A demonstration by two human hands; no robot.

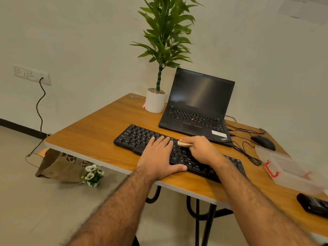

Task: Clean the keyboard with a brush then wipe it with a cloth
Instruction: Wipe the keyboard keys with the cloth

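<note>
A black keyboard (136, 137) lies slantwise on the wooden table (92, 137). My left hand (158, 158) lies flat on its middle keys, fingers straight, thumb over the front edge. My right hand (201, 149) grips a small wooden-handled brush (183, 144) and holds it down on the keys just right of my left fingers. Only the pale handle end shows; the bristles are hidden under my hand. No cloth is in view.
An open black laptop (198, 107) stands behind the keyboard, a potted plant (156, 102) to its left. A black mouse (263, 142) and cables lie at right, with a clear plastic box (291, 170) and a black device (314, 205) near the right edge.
</note>
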